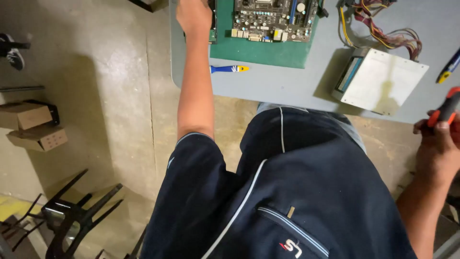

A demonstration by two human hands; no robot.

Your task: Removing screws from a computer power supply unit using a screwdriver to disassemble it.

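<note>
My left hand (194,17) reaches out to the far left edge of a computer motherboard (270,19) that lies on a green mat (268,50); its fingers are cut off by the frame's top. My right hand (438,144) hangs near the table's right edge, closed around the red and black handle of a tool (448,108), likely a screwdriver. A blue and yellow screwdriver (230,69) lies on the grey table (287,84) just below the mat, beside my left forearm.
A boxy power supply (383,79) with a bundle of coloured wires (383,33) sits on the table at the right. Another blue and yellow tool (448,69) pokes in at the far right. Cardboard boxes (33,127) and a black chair (72,216) stand on the floor.
</note>
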